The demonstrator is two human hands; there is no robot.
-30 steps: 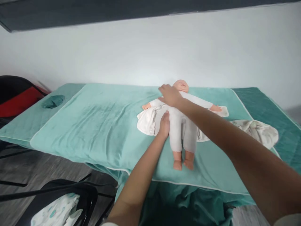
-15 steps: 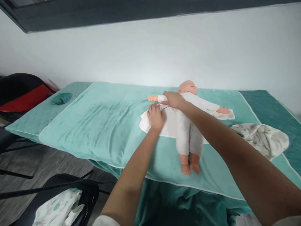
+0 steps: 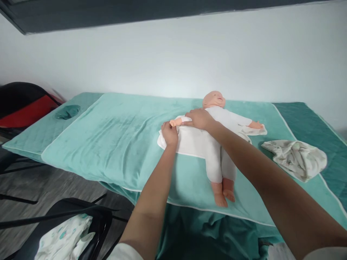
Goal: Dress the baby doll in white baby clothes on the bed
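A baby doll in a white bodysuit lies face up on the bed, feet toward me. Beneath it a white baby garment is spread, one part showing at the left and a patterned sleeve under the doll's arm at the right. My right hand is closed around the doll's arm on the left side, thumb below the forearm. Just left of it, my left hand has its fingers curled at the garment's edge, right beside the doll's small hand. Its fingertips are partly hidden.
The bed has a light green cover with a face hole at the left. A crumpled patterned cloth lies at the right. A black chair at lower left bears another printed cloth. A black and red bag stands far left.
The doll's arm has come down and its hand now lies by my left fingers. My left hand has shifted slightly left and curled. The doll's legs have swung slightly right.
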